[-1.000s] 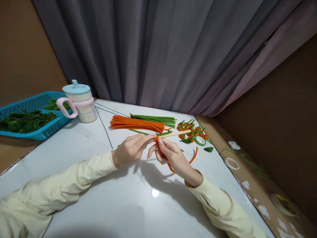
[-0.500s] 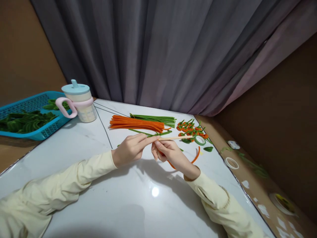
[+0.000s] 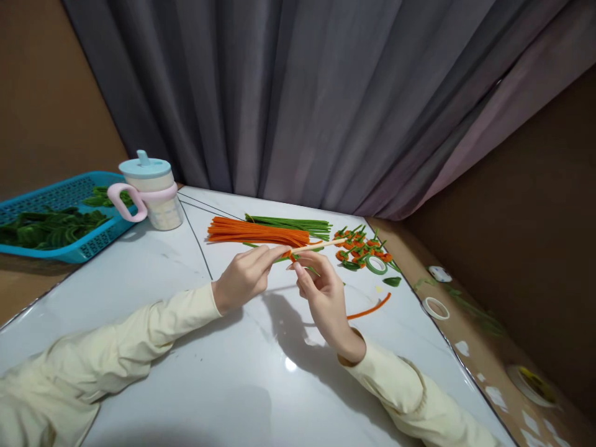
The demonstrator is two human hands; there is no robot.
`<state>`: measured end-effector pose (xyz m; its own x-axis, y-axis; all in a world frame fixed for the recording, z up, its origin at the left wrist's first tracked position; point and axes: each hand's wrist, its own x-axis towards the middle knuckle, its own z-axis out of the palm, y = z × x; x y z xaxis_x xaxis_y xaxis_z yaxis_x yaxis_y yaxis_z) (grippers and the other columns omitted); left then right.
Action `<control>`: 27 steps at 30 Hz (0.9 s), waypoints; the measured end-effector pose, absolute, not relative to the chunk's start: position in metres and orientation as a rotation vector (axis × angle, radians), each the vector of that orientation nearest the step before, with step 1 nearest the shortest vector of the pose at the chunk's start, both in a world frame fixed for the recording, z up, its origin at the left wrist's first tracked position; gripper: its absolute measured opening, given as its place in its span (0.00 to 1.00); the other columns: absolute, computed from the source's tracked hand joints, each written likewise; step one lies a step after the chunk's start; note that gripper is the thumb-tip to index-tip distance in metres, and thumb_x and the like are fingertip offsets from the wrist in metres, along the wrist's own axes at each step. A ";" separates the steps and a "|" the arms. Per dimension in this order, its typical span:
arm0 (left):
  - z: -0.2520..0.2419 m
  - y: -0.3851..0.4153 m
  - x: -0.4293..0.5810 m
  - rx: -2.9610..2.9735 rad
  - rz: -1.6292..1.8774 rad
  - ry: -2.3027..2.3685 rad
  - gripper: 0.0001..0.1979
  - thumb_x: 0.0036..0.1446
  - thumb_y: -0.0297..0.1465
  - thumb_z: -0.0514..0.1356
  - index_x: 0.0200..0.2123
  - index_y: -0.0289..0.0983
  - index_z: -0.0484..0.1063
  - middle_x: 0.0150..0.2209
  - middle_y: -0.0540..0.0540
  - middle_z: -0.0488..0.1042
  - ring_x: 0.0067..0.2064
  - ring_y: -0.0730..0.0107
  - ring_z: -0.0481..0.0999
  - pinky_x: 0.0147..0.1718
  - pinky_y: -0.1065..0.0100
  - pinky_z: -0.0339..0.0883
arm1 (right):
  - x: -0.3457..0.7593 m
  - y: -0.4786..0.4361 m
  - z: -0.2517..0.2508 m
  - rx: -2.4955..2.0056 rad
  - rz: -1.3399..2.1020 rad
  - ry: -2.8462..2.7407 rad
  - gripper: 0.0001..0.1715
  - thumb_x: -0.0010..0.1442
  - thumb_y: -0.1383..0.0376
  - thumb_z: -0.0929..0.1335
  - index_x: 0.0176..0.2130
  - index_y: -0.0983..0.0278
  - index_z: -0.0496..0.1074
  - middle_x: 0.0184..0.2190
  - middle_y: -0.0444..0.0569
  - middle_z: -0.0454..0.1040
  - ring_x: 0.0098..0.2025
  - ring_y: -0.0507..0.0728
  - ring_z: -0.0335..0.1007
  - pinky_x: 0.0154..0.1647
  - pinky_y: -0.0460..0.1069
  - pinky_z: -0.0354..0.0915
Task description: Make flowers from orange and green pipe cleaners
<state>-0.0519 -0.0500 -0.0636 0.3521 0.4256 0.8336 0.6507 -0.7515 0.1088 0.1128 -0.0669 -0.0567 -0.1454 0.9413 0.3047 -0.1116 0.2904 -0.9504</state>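
My left hand is closed, its fingertips pinching the near end of a thin wooden stick that points to the right. A short bit of orange pipe cleaner is bent around the stick at those fingertips; its loose tail shows beyond my right wrist. My right hand has thumb and index finger together on the pipe cleaner, just below the stick. Behind the hands lies a bundle of orange pipe cleaners, with green pipe cleaners beyond it.
Small orange-and-green pipe-cleaner pieces cluster at right, beside a green tape roll and a green leaf shape. A lidded cup and a blue basket of green pieces stand left. A white tape roll lies at the right edge.
The stick's far end has tilted up and leftward. My right hand has turned more upright, its fingers shifting to the pipe cleaner, whose loose tail has swung to the right and lower.
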 end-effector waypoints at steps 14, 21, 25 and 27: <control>-0.065 -0.049 -0.050 -2.366 -1.441 -0.993 0.17 0.59 0.18 0.49 0.50 0.32 0.66 0.37 0.41 0.76 0.35 0.70 0.75 0.35 0.71 0.70 | 0.113 -0.069 -0.059 -0.830 1.437 -1.178 0.19 0.54 0.64 0.70 0.47 0.58 0.73 0.32 0.46 0.70 0.21 0.45 0.45 0.19 0.44 0.44; -0.069 -0.047 -0.051 -2.366 -1.464 -0.995 0.20 0.59 0.18 0.49 0.54 0.34 0.63 0.39 0.42 0.75 0.36 0.71 0.75 0.37 0.70 0.70 | 0.112 -0.066 -0.055 -0.788 1.511 -1.181 0.18 0.53 0.63 0.70 0.46 0.55 0.74 0.34 0.46 0.66 0.20 0.44 0.44 0.18 0.44 0.41; -0.068 -0.048 -0.051 -2.381 -1.457 -1.001 0.18 0.59 0.18 0.49 0.52 0.33 0.65 0.37 0.43 0.75 0.34 0.72 0.75 0.34 0.71 0.70 | 0.113 -0.063 -0.055 -0.784 1.528 -1.197 0.18 0.54 0.63 0.69 0.46 0.57 0.74 0.32 0.45 0.64 0.19 0.43 0.43 0.17 0.44 0.39; -0.067 -0.048 -0.050 -2.387 -1.467 -0.994 0.16 0.59 0.18 0.49 0.49 0.33 0.66 0.36 0.43 0.75 0.34 0.72 0.75 0.34 0.72 0.69 | 0.114 -0.062 -0.056 -0.784 1.524 -1.244 0.18 0.54 0.62 0.69 0.46 0.58 0.74 0.32 0.45 0.64 0.18 0.43 0.44 0.17 0.44 0.39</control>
<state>-0.0502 -0.0481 -0.0667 0.2941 0.4504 0.8430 0.6162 -0.7636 0.1930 0.1135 -0.0625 -0.0558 -0.3116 0.9453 0.0968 -0.2839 0.0047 -0.9588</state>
